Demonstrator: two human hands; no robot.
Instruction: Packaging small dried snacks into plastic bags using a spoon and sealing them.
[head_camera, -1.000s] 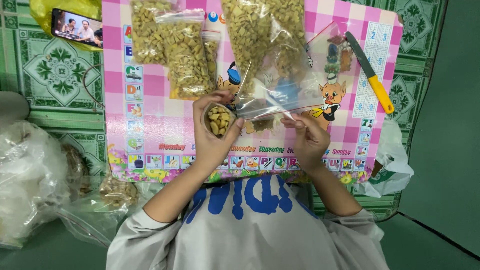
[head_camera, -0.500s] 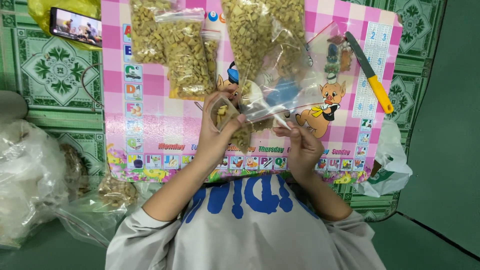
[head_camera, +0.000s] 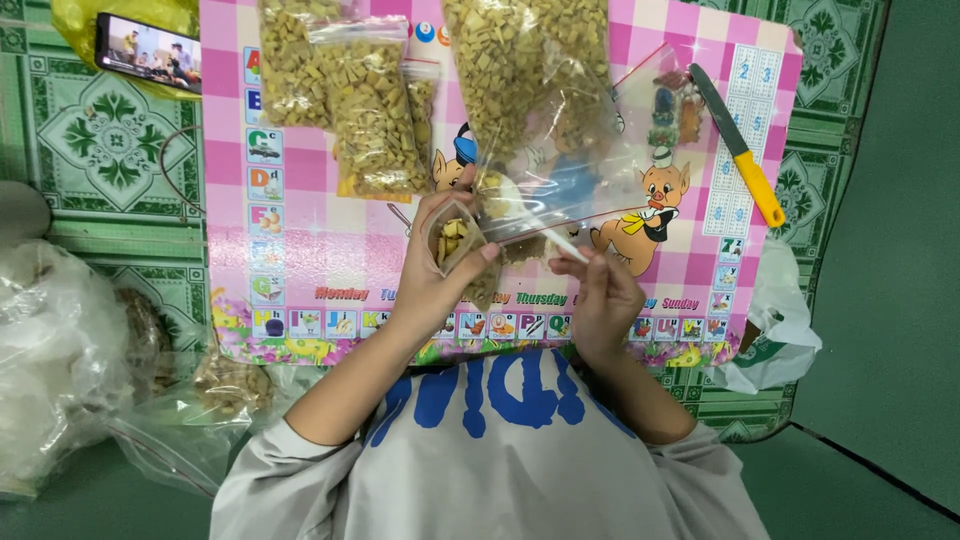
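Head view: the left hand (head_camera: 440, 265) is curled shut around a small cup (head_camera: 452, 240) of yellow pieces, tipped toward the clear bag (head_camera: 560, 190) so its mouth meets the opening. The right hand (head_camera: 600, 290) pinches the bag's near edge, apparently to hold it open. Both sit over the pink mat (head_camera: 300, 250); filled bags (head_camera: 375, 120) lie farther off, a knife (head_camera: 738, 145) at right.

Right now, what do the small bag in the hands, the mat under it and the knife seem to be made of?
The small bag, held by the left hand and right hand, looks like thin clear plastic film: it is see-through, creased and glossy. The mat seems to be printed plastic sheet or laminated card, smooth with a slight shine. The knife shows a grey blade, probably metal, and a yellow handle, likely plastic.
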